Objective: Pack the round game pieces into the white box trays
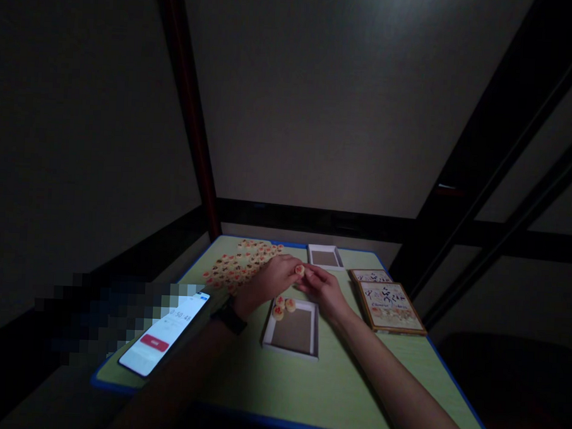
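Head view of a dim room: a person's two bare hands meet above a pale green, blue-edged surface [349, 394]. At far left, a smartphone [164, 332] lies with its screen lit, showing timer-like digits and a red button. Beyond it spreads a loose scatter of round Chinese chess pieces [227, 270], some marked in red, some in dark. The left hand [270, 277], a dark watch [234, 318] on its wrist, reaches past the near side of that scatter and is the closer hand to it. Its fingertips are partly hidden, so I cannot tell whether its grip is closed. Between the forearms sits a shallow white tray [293, 334] with a brown base; three red-marked pieces [278, 311] cluster in its far left corner. Just beyond the tray, one red-marked piece [300, 270] is pinched at the fingertips of the right hand [324, 291], against the left fingers. Being round, it has no long axis; the tray lies toward the person from this grip. Farther back stands a second white tray [326, 257]. At right, two illustrated Chinese chess boxes [393, 306] overlap, the nearer partly covering the other.
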Tool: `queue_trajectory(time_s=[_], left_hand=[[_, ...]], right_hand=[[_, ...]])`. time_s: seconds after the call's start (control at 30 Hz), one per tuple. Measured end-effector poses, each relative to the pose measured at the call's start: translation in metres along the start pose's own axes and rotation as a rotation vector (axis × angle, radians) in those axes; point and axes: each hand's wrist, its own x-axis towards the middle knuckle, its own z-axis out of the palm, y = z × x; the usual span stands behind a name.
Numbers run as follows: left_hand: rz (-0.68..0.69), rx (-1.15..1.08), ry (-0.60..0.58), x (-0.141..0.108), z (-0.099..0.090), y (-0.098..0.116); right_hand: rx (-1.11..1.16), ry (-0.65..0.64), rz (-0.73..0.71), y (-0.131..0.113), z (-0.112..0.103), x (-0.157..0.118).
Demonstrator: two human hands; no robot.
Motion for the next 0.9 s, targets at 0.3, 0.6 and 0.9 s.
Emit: queue_trajectory(time_s=[0.3,0.6,0.9], left_hand=[[-0.135,-0.184,0.213,-0.012,0.017,0.014],[-0.304,-0.433,0.422,-0.019,0.019,-0.002],[-0.546,-1.053,0.327,-0.016,0.027,-0.01]], right_hand=[[0.32,-0.033,0.136,-0.007,-0.002,-0.005],[0.287,-0.063,0.153,-0.016,-0.009,-0.003],[0.149,-0.082,0.049,-0.013,-0.006,-0.006]])
